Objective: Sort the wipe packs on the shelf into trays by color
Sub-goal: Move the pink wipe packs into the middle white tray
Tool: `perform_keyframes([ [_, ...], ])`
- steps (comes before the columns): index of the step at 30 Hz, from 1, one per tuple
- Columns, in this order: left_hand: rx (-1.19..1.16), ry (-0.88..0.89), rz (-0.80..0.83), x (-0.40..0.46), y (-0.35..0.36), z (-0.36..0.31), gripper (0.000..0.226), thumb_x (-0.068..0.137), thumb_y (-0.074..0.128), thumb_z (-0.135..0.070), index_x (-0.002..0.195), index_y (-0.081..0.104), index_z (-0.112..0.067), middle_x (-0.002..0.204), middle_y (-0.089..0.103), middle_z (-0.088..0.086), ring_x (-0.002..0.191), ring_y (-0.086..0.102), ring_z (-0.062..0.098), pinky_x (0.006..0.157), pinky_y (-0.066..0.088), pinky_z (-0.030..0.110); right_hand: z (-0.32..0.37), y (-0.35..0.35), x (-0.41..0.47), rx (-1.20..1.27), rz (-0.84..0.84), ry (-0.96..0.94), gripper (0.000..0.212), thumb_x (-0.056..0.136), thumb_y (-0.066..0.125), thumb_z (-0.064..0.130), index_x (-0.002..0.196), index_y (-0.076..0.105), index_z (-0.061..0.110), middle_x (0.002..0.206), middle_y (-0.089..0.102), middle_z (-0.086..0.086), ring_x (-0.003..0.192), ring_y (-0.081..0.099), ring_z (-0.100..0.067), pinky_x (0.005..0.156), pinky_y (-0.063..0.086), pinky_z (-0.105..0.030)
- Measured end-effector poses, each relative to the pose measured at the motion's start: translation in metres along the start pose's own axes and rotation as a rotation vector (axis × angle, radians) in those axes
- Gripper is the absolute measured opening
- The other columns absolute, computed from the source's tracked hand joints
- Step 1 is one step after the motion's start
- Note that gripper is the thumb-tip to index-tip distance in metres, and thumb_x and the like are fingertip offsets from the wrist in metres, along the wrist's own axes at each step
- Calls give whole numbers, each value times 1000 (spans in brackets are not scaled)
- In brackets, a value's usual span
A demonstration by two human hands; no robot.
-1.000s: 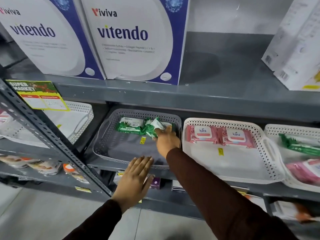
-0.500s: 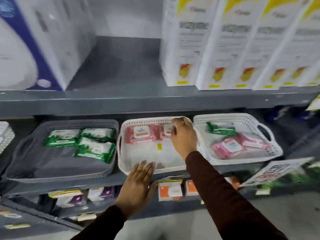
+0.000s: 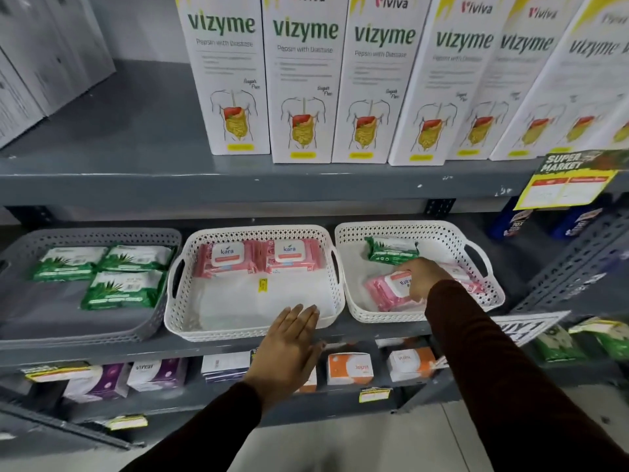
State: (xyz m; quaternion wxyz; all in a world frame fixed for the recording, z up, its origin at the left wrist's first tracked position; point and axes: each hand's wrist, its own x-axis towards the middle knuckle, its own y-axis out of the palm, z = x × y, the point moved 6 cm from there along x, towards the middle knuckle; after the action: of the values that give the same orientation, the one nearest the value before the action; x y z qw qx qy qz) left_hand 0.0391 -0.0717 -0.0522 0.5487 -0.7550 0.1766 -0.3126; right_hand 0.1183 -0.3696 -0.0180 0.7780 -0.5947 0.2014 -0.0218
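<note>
Right hand [image 3: 420, 279] closes its grip on a pink plastic wipe pack [image 3: 391, 290] for sorting; left hand [image 3: 289, 342], released, steadies the white perforated tray [image 3: 252, 327]

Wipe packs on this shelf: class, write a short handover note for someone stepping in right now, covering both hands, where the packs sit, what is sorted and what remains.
Left hand: open, flat against the front rim of the middle white tray.
Right hand: in the right white tray, fingers closing on a pink pack; grip not certain.
Done: three green packs in the grey tray; two pink packs in the middle tray.
Left: right tray still mixed, with one green pack and pink ones. Pink go to the middle tray, green to the grey.
</note>
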Motion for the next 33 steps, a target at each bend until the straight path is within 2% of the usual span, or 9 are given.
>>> perform_keyframes([
  [6, 32, -52, 4, -12, -1, 16, 55, 102, 26, -46, 145, 40, -15, 148, 45, 3, 139, 36, 22, 118, 19, 38, -2, -8, -14, 244, -17, 8, 40, 52, 85, 30, 79, 67, 7, 80, 71, -10, 70, 67, -24, 60, 53, -34],
  [9, 28, -89, 5, -19, -5, 30, 54, 101, 26, -43, 147, 36, -17, 150, 42, 1, 142, 32, 21, 116, 26, 42, 22, -23, -31, 581, -242, -28, 45, 60, 87, 33, 89, 60, 12, 83, 69, -5, 75, 68, -22, 62, 52, -32],
  [11, 35, -98, 3, -25, -8, 36, 54, 99, 32, -40, 147, 36, -15, 151, 40, 2, 142, 31, 22, 115, 25, 42, 62, -21, -42, 797, -241, -134, 51, 67, 87, 30, 105, 54, 20, 85, 72, 0, 69, 72, -10, 59, 53, -20],
  [13, 53, -115, -9, -33, -11, 42, 54, 101, 30, -41, 146, 38, -13, 149, 43, 3, 140, 34, 24, 114, 24, 42, 106, -11, -46, 879, -235, -278, 60, 66, 88, 31, 111, 48, 28, 89, 73, 1, 67, 74, -10, 60, 60, -28],
  [19, 100, -129, 0, -44, -9, 47, 57, 97, 44, -39, 148, 35, -14, 151, 39, 2, 141, 34, 22, 115, 19, 39, 180, 41, -37, 452, -261, -309, 59, 78, 73, 43, 127, 46, 25, 96, 61, -11, 87, 61, -30, 71, 48, -33],
  [23, 135, -154, 12, -45, -14, 47, 58, 97, 45, -41, 148, 34, -14, 152, 38, 3, 139, 36, 23, 113, 21, 40, 194, 69, -28, 240, -195, -323, 50, 90, 65, 36, 133, 45, 21, 106, 64, -16, 98, 65, -35, 78, 54, -38],
  [27, 134, -186, -42, -48, -14, 45, 58, 98, 38, -42, 145, 39, -8, 151, 39, 7, 140, 34, 27, 113, 24, 44, 195, 47, -34, 302, -151, -401, 31, 94, 58, 32, 122, 58, 18, 99, 71, -12, 94, 68, -33, 80, 56, -40],
  [31, 121, -172, -26, -43, -4, 36, 61, 101, 27, -48, 148, 33, -10, 154, 31, 6, 144, 24, 24, 114, 21, 43, 98, -3, -40, 465, -536, -98, 16, 91, 55, 24, 102, 67, 21, 94, 72, -9, 85, 68, -32, 70, 53, -34],
  [33, 121, -169, -4, -35, 2, 29, 62, 101, 26, -49, 148, 33, -10, 154, 32, 7, 144, 24, 24, 114, 20, 43, 29, -16, -32, 422, -518, 166, 25, 89, 56, 20, 113, 63, 16, 110, 66, -16, 101, 63, -36, 80, 51, -36],
])
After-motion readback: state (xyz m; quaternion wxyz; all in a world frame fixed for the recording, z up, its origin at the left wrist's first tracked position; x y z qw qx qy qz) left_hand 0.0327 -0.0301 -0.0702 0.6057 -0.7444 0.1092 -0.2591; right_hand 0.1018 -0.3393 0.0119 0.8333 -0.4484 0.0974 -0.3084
